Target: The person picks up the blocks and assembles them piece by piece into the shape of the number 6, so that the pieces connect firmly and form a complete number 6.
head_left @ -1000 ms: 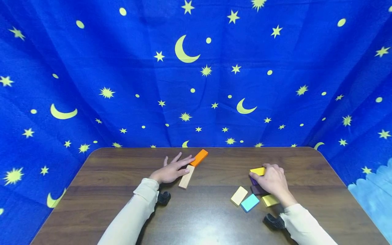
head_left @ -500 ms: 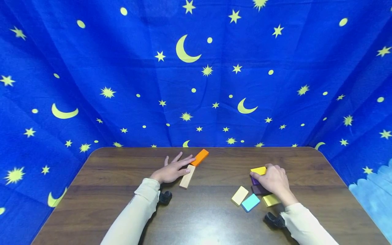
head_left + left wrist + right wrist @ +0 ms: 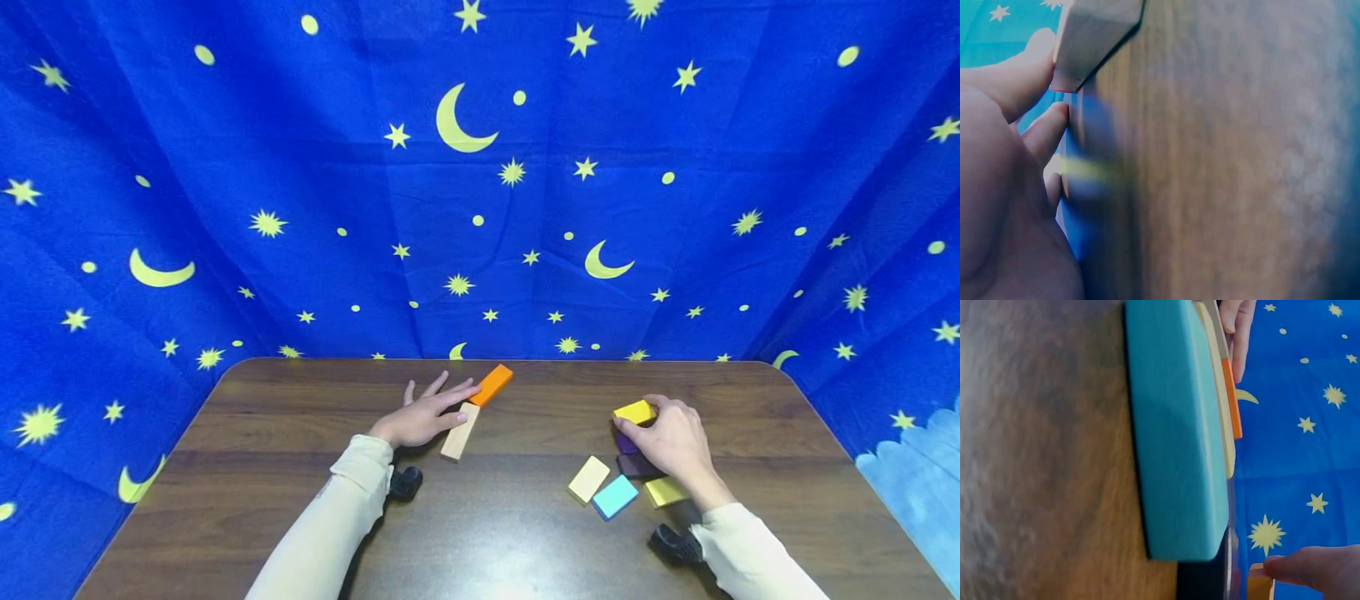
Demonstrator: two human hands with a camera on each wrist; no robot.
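Note:
My left hand (image 3: pixel 423 417) lies with its fingers spread and straight. Its index fingertip touches the orange block (image 3: pixel 495 385), and the thumb rests on the plain wood block (image 3: pixel 461 433), laid end to end with the orange one. In the left wrist view the thumb is at the side of the plain block (image 3: pixel 1097 37). Over on the right, my right hand (image 3: pixel 675 437) pinches a yellow block (image 3: pixel 634 411) between thumb and fingers, just above a purple block (image 3: pixel 626 444). The right wrist view shows the thumb against the yellow block (image 3: pixel 1260 585).
Near the right hand lie a dark block (image 3: pixel 637 466), a dull yellow block (image 3: pixel 666 492), a cream block (image 3: pixel 588 480) and a turquoise block (image 3: pixel 615 497). A black wrist camera (image 3: pixel 675 543) sits under each forearm. Behind the brown table (image 3: pixel 525 533) hangs a blue star-patterned cloth (image 3: pixel 480 183).
The yellow block has risen slightly in my right hand, showing more of its front side. My left hand and its two blocks stay as they were; the head view shifts a little.

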